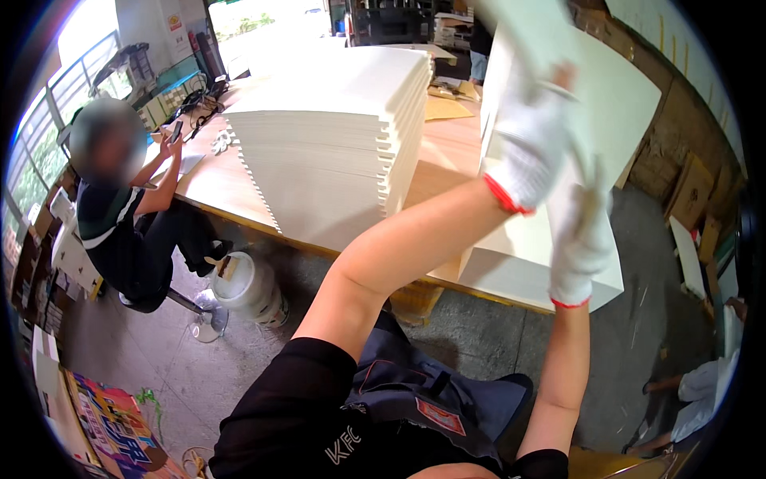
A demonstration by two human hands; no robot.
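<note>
My left hand (pixel 531 140), in a white knit glove with a red cuff, is raised over the right part of the table. Motion smears its fingers; a blurred pale sheet-like thing (pixel 519 32) shows just beyond them. My right hand (pixel 581 239), gloved the same way, is lower and farther right, with its fingers blurred too. Behind both hands a large white board (pixel 614 100) stands up at a slant. Beneath them lie white boards (pixel 511 275) at the table's right end. Whether either hand grips a board cannot be made out.
A tall stack of white boards (pixel 319 160) with notched edges fills the middle of the wooden table (pixel 447 152). At the left a seated person (pixel 120 199) holds a phone. A white bucket (pixel 247 291) stands by the table. Another person's legs (pixel 690 399) show at lower right.
</note>
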